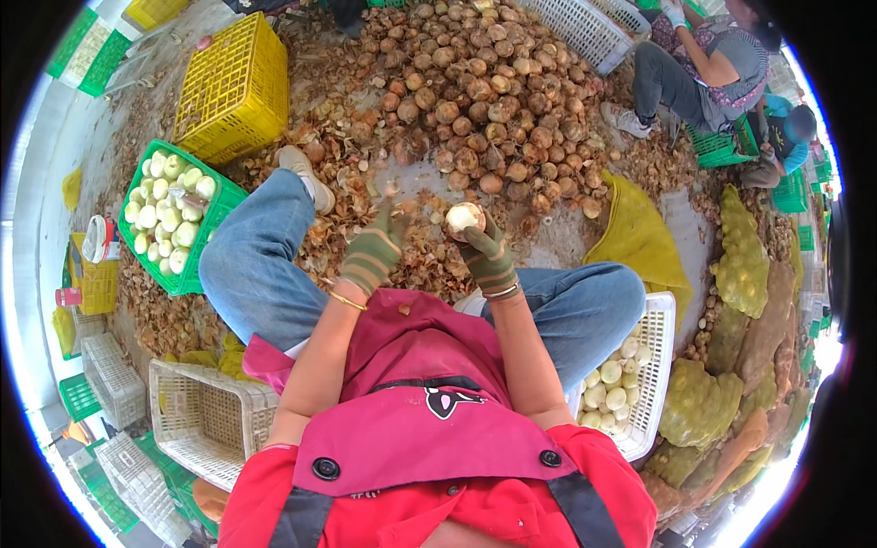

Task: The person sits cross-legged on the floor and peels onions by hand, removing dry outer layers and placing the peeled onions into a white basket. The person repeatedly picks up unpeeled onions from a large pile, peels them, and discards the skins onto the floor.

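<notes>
My right hand (490, 257), in a green and tan striped knit glove, holds a partly peeled onion (465, 220) with its white flesh facing up. My left hand (375, 253), gloved alike, is to the left of that onion and apart from it; its fingers are blurred, so whether it holds something is unclear. Loose brown onion skins (428, 264) cover the floor beneath both hands. Beyond them rises a large heap of unpeeled onions (479, 89). Peeled onions (164, 205) fill a green plastic crate (229, 204) at the left.
A yellow crate (264, 89) stands at upper left. White crates flank me, one with peeled onions (613, 390) at right, another (199, 445) at left. A yellow-green mesh sack (637, 233) lies by my knee. Two people sit at upper right; filled sacks (699, 404) line the right.
</notes>
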`<state>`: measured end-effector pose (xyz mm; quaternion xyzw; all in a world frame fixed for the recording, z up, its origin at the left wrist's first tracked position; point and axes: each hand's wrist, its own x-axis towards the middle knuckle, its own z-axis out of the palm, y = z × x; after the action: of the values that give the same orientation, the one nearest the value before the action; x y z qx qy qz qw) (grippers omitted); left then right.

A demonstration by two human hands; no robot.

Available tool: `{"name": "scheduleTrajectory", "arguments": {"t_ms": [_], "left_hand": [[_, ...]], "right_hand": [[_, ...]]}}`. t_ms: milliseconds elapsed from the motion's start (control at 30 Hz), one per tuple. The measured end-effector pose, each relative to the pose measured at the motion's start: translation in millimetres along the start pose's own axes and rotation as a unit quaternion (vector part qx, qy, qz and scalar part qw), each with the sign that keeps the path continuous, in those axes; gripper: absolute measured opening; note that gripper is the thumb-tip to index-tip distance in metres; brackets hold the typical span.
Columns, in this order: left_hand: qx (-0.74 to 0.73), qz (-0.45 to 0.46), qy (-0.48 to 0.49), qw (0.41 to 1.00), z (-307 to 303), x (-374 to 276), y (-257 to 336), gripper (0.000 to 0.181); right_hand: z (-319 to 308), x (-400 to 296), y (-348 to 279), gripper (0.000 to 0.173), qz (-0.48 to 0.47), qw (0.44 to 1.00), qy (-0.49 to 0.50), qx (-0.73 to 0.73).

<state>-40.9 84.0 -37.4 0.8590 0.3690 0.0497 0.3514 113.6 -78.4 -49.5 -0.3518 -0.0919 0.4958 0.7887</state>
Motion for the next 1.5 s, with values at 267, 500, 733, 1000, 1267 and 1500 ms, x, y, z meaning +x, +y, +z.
{"name": "scheduleTrajectory", "arguments": {"t_ms": [267,500,733,1000,1267,1500], "left_hand": [[-0.170,0.082,0.010,0.982,-9.8,-4.1,38.5,0.035],[0.002,0.157,0.023,0.987,-20.0,-13.8,40.6,0.050],[-0.192,0.201,0.015,0.960,-11.4,-0.2,18.2,0.046],[-0.410,-0.031,-0.070,0.909,-11.0,-16.9,47.2,0.039],[-0.101,-0.048,0.092,0.990,10.2,7.6,-19.9,0.039],[-0.004,0.171,0.103,0.980,-2.7,-34.1,33.5,0.042]], "right_hand": [[8.2,-3.3,-8.0,0.061,0.029,0.995,-0.057,-0.072],[2.2,0.5,-5.4,0.065,0.041,0.989,-0.001,-0.143],[14.6,-4.5,-21.9,0.069,0.062,0.968,-0.066,-0.234],[10.7,2.5,2.8,0.074,-0.018,0.978,0.020,-0.207],[16.1,1.0,4.3,0.067,0.007,1.000,-0.002,0.019],[8.5,3.3,4.6,0.062,-0.004,0.999,0.045,-0.006]]}}
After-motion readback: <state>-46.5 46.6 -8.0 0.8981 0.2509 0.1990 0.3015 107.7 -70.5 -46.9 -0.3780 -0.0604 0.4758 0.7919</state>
